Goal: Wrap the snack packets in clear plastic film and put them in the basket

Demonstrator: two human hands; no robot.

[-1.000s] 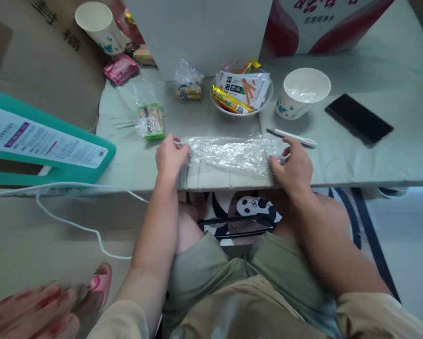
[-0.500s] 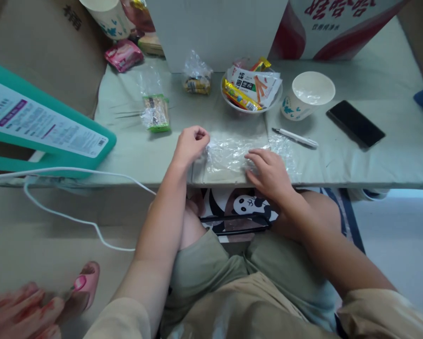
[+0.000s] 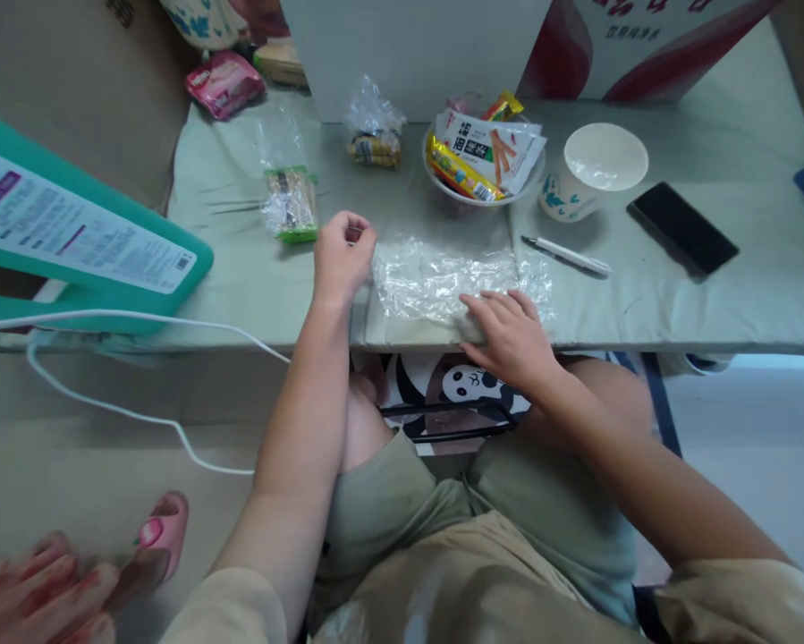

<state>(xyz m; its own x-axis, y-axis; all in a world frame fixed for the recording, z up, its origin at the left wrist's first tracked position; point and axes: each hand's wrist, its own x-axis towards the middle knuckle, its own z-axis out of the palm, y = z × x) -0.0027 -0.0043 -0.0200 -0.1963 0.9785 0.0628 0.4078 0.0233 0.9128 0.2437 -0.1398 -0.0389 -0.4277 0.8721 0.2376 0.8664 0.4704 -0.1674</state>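
Note:
A crinkled clear plastic bag [image 3: 418,279] lies flattened on the cloth-covered table in front of me. My left hand [image 3: 343,255] is closed in a pinch at the bag's left edge, apparently gripping its corner; the fingertips are partly hidden. Over the bag's near right part rests my right hand [image 3: 509,333], palm down, fingers apart and holding nothing. A white pen [image 3: 566,257] lies just beyond the bag on the right. Left of my left hand is a clear packet with green ends [image 3: 291,201], with thin sticks beside it.
Behind the bag are a bowl of snack packets [image 3: 486,161], a paper cup [image 3: 593,170] and a phone [image 3: 681,230]. Boxes [image 3: 415,54] stand at the back. A green container [image 3: 187,268] and white cable [image 3: 139,317] occupy the left. Another person's hand [image 3: 46,586] shows lower left.
My left hand has moved left and slightly away from me, and the bag's left side is spread further with it. My right hand has shifted slightly toward me, its fingers more spread.

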